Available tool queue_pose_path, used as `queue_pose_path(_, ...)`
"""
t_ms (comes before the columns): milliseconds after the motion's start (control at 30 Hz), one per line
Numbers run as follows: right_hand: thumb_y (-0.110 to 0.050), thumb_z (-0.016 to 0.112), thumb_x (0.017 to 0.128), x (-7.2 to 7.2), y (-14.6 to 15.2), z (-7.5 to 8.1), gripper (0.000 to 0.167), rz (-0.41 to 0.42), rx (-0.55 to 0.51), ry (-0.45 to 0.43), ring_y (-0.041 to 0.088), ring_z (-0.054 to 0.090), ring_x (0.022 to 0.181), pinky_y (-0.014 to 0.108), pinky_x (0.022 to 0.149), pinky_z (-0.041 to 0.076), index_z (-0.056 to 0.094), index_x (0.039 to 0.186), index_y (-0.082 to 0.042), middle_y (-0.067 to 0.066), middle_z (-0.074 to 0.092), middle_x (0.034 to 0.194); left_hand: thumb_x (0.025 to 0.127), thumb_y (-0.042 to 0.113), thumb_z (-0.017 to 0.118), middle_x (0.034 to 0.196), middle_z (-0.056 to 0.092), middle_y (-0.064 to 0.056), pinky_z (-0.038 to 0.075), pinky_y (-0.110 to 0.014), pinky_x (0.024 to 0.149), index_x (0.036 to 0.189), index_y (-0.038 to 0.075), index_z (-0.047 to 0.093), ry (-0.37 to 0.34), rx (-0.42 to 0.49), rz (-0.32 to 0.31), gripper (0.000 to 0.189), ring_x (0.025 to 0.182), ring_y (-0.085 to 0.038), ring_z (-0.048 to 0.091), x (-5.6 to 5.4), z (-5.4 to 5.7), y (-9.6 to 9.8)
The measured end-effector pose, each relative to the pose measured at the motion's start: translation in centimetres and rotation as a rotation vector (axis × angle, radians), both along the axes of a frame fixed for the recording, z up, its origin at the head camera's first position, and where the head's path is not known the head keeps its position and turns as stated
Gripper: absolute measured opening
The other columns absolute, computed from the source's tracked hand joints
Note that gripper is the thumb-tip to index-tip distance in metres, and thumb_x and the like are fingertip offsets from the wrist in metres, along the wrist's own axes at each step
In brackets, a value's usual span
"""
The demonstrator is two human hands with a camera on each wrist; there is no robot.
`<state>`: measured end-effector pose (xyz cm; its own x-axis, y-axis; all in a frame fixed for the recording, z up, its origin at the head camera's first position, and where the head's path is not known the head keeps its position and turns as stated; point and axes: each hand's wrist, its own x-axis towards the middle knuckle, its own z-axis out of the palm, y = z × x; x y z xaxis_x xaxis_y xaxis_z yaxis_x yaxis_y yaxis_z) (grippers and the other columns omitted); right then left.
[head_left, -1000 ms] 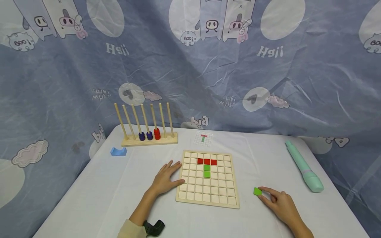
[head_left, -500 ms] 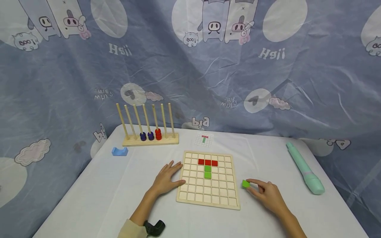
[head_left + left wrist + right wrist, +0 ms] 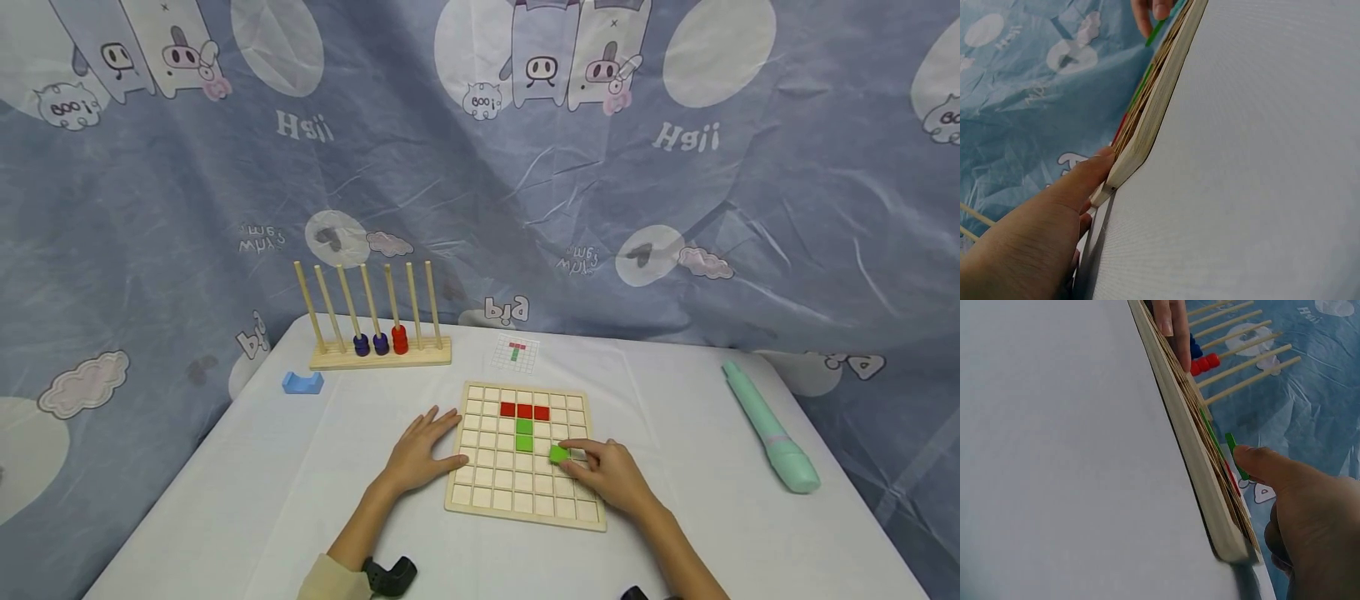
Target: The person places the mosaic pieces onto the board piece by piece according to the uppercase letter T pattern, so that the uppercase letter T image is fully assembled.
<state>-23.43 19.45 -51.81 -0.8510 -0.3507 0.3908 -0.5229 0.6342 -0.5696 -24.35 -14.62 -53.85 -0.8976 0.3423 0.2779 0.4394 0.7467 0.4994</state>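
My right hand (image 3: 609,477) pinches a green square tile (image 3: 558,454) between thumb and fingers, over the right half of a wooden grid board (image 3: 491,500). In the right wrist view the tile (image 3: 1236,456) is tilted and a little above the board's surface. Three red tiles (image 3: 525,411) lie in a row in the board's upper cells, with two green tiles (image 3: 524,434) in a column below the middle one. My left hand (image 3: 420,454) has its fingers spread and touches the board's left edge; the left wrist view shows the thumb (image 3: 1088,178) at the rim.
Behind the board lies a small pattern card (image 3: 515,353) with a red and green T. A wooden peg rack (image 3: 382,357) with blue and red beads stands at the back left, near a blue notched block (image 3: 303,383). A mint-green microphone-shaped object (image 3: 772,429) lies at right.
My right hand has carried the green tile leftward from the tablecloth to over the board. The left hand stays at the board's left edge.
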Motion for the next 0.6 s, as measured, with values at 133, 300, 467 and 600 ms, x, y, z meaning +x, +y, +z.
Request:
queue_pose_path(133, -0.034, 0.074, 0.078, -0.3, -1.7, -0.2, 0.026, 0.041, -0.001, -0.006, -0.003, 0.025, 0.040, 0.056, 0.089, 0.040, 0.071, 0.101, -0.022, -0.019, 0.030, 0.044, 0.079, 0.058, 0.062, 0.142, 0.042, -0.001, 0.018, -0.049, 0.109, 0.137, 0.014, 0.046, -0.001, 0.002, 0.005, 0.074, 0.136, -0.029, 0.024, 0.0, 0.0, 0.1)
queue_pose_path(300, -0.037, 0.073, 0.078, -0.4, -3.4, -0.3, 0.028, 0.076, 0.010, -0.026, -0.002, 0.024, 0.040, 0.050, 0.085, 0.044, 0.071, 0.102, -0.022, -0.019, 0.029, 0.044, 0.079, 0.058, 0.061, 0.143, 0.040, 0.002, 0.016, -0.047, 0.110, 0.138, 0.015, 0.046, -0.021, -0.002, 0.007, 0.074, 0.136, -0.026, 0.022, 0.1, 0.1, 0.1)
queue_pose_path(467, -0.040, 0.071, 0.079, -0.4, -4.2, -0.4, 0.029, 0.094, 0.042, -0.017, -0.002, 0.025, 0.041, 0.030, 0.075, 0.045, 0.071, 0.101, -0.022, -0.017, 0.032, 0.045, 0.079, 0.058, 0.061, 0.143, 0.040, 0.002, 0.015, -0.046, 0.110, 0.138, 0.015, 0.045, -0.025, -0.006, 0.008, 0.075, 0.137, -0.026, 0.022, 0.1, 0.0, 0.1)
queue_pose_path(600, -0.041, 0.071, 0.079, -0.4, -4.5, -0.5, 0.029, 0.103, 0.059, 0.005, -0.003, 0.023, 0.041, 0.025, 0.065, 0.039, 0.070, 0.101, -0.023, -0.016, 0.031, 0.045, 0.079, 0.058, 0.061, 0.142, 0.041, 0.000, 0.017, -0.049, 0.109, 0.137, 0.014, 0.046, -0.005, 0.001, -0.001, 0.075, 0.136, -0.028, 0.024, 0.1, 0.0, 0.1)
